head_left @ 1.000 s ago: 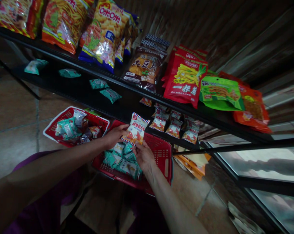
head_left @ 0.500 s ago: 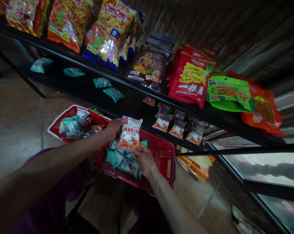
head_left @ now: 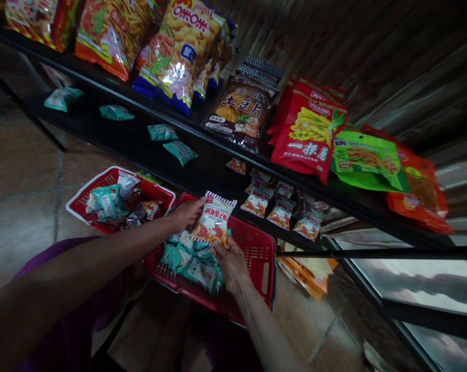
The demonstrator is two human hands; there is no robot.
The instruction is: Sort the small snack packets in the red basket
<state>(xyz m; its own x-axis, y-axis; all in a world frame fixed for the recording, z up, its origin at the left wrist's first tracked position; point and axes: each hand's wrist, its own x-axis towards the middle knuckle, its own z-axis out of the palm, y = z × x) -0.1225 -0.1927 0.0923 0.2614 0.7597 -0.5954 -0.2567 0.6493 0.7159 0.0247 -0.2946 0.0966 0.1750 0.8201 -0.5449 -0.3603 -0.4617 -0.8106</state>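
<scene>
Between my hands is a small white and orange snack packet (head_left: 214, 218) with striped ends, tilted over a red plastic basket (head_left: 265, 258). My left hand (head_left: 187, 213) pinches its upper left corner. My right hand (head_left: 230, 261) grips the lower edge, thumb on the front. Beneath it, several teal snack packets (head_left: 200, 274) fill the basket's left part. Similar white and orange packets (head_left: 258, 200) stand in rows on the low black shelf, just right of the held one.
A second red basket with a white rim (head_left: 78, 200) holds mixed packets at left. Several teal packets (head_left: 116, 112) lie on the lower shelf. Larger snack bags (head_left: 310, 132) line the upper shelf (head_left: 195, 126). Orange packaging (head_left: 309, 276) lies on the tiled floor under the shelf's right end.
Both hands and the held packet have shifted slightly right toward the rows of similar packets. The packet stays gripped by both hands, and the view has moved a little.
</scene>
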